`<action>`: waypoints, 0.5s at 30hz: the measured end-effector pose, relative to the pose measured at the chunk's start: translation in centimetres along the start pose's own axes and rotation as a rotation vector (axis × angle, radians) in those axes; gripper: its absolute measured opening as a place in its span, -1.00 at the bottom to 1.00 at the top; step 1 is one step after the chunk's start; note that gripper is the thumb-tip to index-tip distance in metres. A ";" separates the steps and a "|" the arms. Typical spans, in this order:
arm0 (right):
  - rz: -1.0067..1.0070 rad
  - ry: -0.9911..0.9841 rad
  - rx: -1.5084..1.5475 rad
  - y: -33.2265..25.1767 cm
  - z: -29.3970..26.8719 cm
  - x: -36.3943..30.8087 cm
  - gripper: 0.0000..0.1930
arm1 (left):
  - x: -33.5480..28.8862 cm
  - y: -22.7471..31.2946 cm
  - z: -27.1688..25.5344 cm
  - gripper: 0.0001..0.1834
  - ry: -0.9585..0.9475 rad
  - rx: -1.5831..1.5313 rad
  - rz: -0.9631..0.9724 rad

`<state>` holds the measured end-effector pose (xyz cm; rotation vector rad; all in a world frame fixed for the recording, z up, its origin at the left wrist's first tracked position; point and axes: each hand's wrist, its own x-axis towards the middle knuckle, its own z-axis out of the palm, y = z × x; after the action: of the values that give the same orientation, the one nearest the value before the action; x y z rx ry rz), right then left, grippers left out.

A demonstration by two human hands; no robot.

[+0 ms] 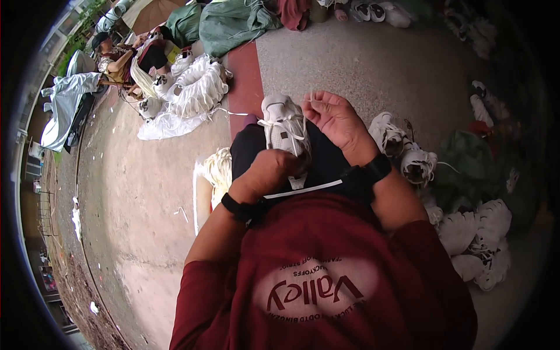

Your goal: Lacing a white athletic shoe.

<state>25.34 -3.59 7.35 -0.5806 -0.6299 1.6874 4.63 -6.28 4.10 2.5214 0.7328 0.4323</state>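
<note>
A white sneaker (pixel 280 125) rests on my lap, on dark trousers, pointing away from me. My left hand (pixel 267 173) is closed around its near end. White lace runs across the upper part of the shoe. To the right of the sneaker, my right hand (pixel 338 119) is raised with thumb and forefinger pinched together on a thin white shoelace (pixel 313 97). A white strip (pixel 303 189) lies across my lap close to my shirt; what it belongs to is unclear. By my left leg hangs a bundle of cream laces (pixel 219 172).
White sneakers (pixel 402 146) stand on the ground to my right, with a heap of them (pixel 478 239) nearer. A pile of white shoes (pixel 195 87) sits on a white sheet ahead left, beside a seated person (pixel 119 61). Green sacks (pixel 233 26) lie behind.
</note>
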 end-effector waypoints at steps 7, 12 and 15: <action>0.100 -0.109 -0.270 3.2 1.0 -1.3 -0.90 | -0.2 4.6 -5.2 -0.94 0.219 -0.047 -0.108; 0.058 -0.180 -0.507 3.3 4.0 -1.5 -0.83 | -0.1 3.5 -6.3 -0.95 0.529 -0.359 -0.245; 0.088 -0.227 -0.588 3.2 4.7 -2.0 -0.84 | -0.4 2.8 -5.3 -0.95 0.606 -0.704 -0.320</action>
<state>20.27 -6.54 8.75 -0.8416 -1.3022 1.6578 3.31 -6.72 9.96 1.5801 0.9640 1.1300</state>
